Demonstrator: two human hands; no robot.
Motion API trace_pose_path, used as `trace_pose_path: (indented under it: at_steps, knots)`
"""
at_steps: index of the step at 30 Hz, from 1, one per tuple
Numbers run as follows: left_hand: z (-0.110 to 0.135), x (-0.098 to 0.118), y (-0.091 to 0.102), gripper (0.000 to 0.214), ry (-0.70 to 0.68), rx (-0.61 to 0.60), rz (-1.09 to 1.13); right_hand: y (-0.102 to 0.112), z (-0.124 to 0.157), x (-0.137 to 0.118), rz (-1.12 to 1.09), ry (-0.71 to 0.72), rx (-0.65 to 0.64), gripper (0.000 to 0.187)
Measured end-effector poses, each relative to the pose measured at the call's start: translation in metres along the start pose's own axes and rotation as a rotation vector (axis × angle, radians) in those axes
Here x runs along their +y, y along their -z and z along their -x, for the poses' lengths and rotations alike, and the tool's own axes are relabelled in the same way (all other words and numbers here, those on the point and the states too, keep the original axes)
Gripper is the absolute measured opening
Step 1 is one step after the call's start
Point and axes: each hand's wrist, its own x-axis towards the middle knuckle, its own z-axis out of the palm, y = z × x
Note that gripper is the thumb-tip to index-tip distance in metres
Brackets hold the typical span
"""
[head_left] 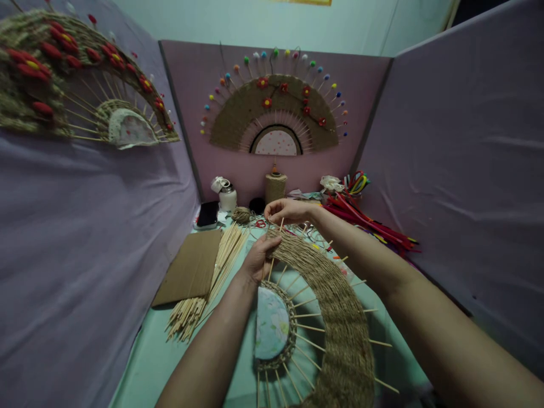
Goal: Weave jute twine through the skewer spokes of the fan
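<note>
One woven fan point(338, 300) in hand over pale green table point(147, 362)

Woven fan: broad twine band curving right, bare sticks running in to half-round centre point(272, 323) of light blue floral cloth. Stick ends poking past outer edge; lower end cut off by view.

Left hand point(257, 258): closed on upper end of woven fan, thumb on top of band, other fingers mostly hidden. Right hand point(291, 211): just past same end, thumb and fingertips pinched together on thin strand point(269, 221), very small in view.

Surface, left of woven fan: cardboard sheet point(189, 266) lying on stick bundle point(185, 317). Behind woven fan, left to right: black-faced flat object point(208, 214), white jar point(228, 199), twine ball point(241, 214), upright twine spool point(276, 187). Right-rear of woven fan: heap of red fuzzy stems point(369, 222), whitish crumpled bag point(331, 183).

Room: pink panel point(182, 68) upright behind woven fan, carrying flowered fan point(233, 116) edged with colored balls on sticks. Up and left of woven fan: red-flowered fan point(23, 113) against left drape point(85, 226), lavender. Right of woven fan: right drape point(459, 170), also lavender, creased. High behind woven fan: pale wall point(212, 20), dimly lit.
</note>
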Motion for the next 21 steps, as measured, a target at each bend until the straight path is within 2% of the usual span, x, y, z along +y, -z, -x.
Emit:
trace_pose_path:
  at_steps: [4,8,10,15,21]
  knots:
    - [0.0,0.0,-0.002,0.03,0.013,0.015,0.02,0.005,-0.007,-0.003,-0.036,-0.143,-0.145,0.019]
    - [0.001,0.0,-0.003,0.029,0.011,0.02,0.036,0.003,-0.015,-0.001,-0.016,-0.217,-0.166,0.014]
    - [0.001,0.0,-0.003,0.029,0.013,0.023,0.033,0.002,-0.016,0.001,0.001,-0.231,-0.138,0.013]
    - [0.002,0.004,-0.001,0.028,-0.001,-0.015,0.033,-0.001,-0.01,0.01,0.022,-0.222,0.053,0.02]
    - [0.002,0.007,0.0,0.027,-0.026,-0.047,-0.027,-0.015,0.006,0.021,-0.033,-0.159,0.136,0.02]
